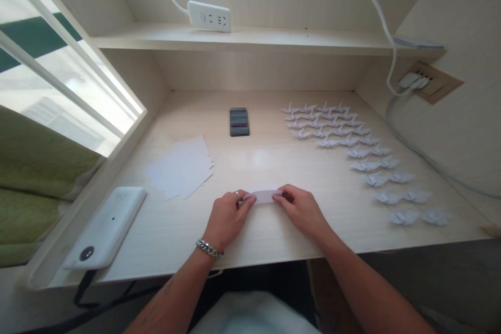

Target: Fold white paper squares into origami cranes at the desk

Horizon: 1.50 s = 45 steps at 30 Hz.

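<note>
Our left hand (229, 217) and right hand (301, 211) clamp a folded paper strip (263, 196) at both ends, pressing it to the desk (258, 235) for steadiness. Loose sheets (180, 167) and rows of paper cranes (332, 125) sit aside, clear of our hands.

Paper strip (263, 196) ends hidden behind fingers (282, 194)
</note>
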### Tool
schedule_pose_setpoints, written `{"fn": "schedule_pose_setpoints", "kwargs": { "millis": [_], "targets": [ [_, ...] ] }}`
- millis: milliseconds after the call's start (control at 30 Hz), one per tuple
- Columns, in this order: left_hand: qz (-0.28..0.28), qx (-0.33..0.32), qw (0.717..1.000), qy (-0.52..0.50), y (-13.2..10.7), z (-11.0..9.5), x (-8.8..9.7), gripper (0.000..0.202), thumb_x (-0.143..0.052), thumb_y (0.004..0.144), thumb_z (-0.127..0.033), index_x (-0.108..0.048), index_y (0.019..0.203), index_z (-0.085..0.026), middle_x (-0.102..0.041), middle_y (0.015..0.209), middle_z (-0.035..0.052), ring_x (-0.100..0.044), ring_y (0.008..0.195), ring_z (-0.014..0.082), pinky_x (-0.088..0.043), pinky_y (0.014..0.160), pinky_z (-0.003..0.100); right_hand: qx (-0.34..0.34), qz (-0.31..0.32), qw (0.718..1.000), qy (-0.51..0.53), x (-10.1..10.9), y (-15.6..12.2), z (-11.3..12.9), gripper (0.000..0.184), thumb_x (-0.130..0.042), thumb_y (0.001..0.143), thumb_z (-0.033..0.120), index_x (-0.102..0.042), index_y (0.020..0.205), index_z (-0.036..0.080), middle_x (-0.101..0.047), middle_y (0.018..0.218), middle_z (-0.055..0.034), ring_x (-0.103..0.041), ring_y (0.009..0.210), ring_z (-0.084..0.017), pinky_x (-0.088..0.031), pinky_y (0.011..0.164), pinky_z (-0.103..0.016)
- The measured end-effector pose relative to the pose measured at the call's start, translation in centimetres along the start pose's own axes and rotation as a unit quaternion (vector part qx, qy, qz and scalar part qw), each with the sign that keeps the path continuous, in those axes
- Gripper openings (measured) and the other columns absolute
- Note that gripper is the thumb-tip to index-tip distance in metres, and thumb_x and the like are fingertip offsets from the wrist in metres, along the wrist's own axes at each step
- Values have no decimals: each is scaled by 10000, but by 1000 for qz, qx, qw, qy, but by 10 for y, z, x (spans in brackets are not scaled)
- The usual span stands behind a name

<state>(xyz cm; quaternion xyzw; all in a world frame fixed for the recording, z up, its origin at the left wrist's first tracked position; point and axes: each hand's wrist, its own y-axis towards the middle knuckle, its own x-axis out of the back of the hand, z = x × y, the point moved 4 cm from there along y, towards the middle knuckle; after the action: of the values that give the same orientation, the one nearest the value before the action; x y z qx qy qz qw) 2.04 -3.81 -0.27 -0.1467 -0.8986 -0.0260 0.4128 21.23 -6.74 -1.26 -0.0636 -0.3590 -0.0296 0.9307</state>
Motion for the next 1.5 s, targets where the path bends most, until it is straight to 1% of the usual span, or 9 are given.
{"fn": "schedule_pose_setpoints", "kwargs": {
  "millis": [67, 167, 233, 367, 567, 733, 1000, 1233, 1500],
  "targets": [
    [-8, 30, 999, -13, 5, 0, -1, 294, -489, 884, -438, -679, 869, -216, -666, 692, 1, -608, 651, 174, -411, 630, 280, -26, -7, 1000, -1, 1, 4, 0, 178, -552, 855, 404, -664, 864, 266, -713, 819, 16, -642, 775, -178, -438, 684, -283],
    [-17, 76, 997, -18, 10, 3, -2, 282, -534, 848, -406, -640, 1022, -212, -665, 683, -12, -627, 668, 183, -402, 629, 276, -62, -13, 998, -11, 0, 8, -1, 167, -573, 833, 404, -649, 897, 270, -726, 836, 21, -651, 784, -181, -425, 676, -283],
    [-21, 92, 995, -9, 12, 4, -2, 322, -550, 832, -395, -611, 1094, -216, -657, 667, -21, -636, 677, 190, -397, 631, 278, -83, -13, 996, -20, 0, 10, 0, 181, -588, 818, 391, -636, 949, 275, -730, 825, 26, -652, 774, -183, -416, 671, -286],
    [-28, 109, 994, 13, 15, 4, -3, 356, -553, 828, -393, -579, 1138, -218, -649, 654, -27, -640, 684, 198, -398, 636, 285, -109, -11, 993, -38, 0, 14, 1, 206, -599, 805, 383, -609, 991, 295, -730, 803, 42, -654, 780, -188, -395, 663, -293],
    [-28, 144, 988, 38, 16, 4, -4, 352, -565, 826, -394, -562, 1136, -226, -683, 691, -24, -651, 699, 208, -416, 665, 299, -133, -14, 989, -67, -1, 16, 1, 213, -596, 806, 413, -568, 989, 308, -725, 795, 64, -655, 781, -193, -372, 649, -297],
    [-23, 162, 985, 53, 17, 4, -3, 326, -571, 822, -412, -566, 1100, -240, -701, 698, -23, -667, 712, 223, -418, 670, 315, -146, -12, 986, -82, -1, 18, 0, 179, -603, 797, 431, -556, 902, 293, -724, 773, 70, -655, 761, -191, -363, 633, -293],
    [-19, 169, 983, 68, 16, 5, -2, 281, -566, 830, -417, -567, 1044, -235, -717, 700, -12, -682, 716, 235, -430, 676, 333, -160, -8, 980, -121, 0, 22, 1, 210, -621, 764, 465, -563, 784, 264, -722, 741, 40, -651, 719, -206, -348, 600, -297],
    [-19, 183, 980, 78, 17, 6, -2, 271, -574, 817, -440, -576, 999, -240, -718, 691, -18, -686, 710, 238, -438, 676, 340, -153, -16, 979, -133, 0, 24, 0, 218, -639, 745, 466, -573, 758, 259, -714, 721, 25, -644, 681, -199, -341, 577, -290],
    [-12, 190, 977, 94, 21, 6, -2, 284, -565, 807, -466, -573, 994, -253, -716, 671, -38, -686, 708, 237, -419, 655, 330, -155, -6, 977, -148, 1, 28, 1, 203, -637, 754, 459, -581, 757, 264, -704, 714, 22, -628, 694, -199, -312, 582, -281]
  ]
}}
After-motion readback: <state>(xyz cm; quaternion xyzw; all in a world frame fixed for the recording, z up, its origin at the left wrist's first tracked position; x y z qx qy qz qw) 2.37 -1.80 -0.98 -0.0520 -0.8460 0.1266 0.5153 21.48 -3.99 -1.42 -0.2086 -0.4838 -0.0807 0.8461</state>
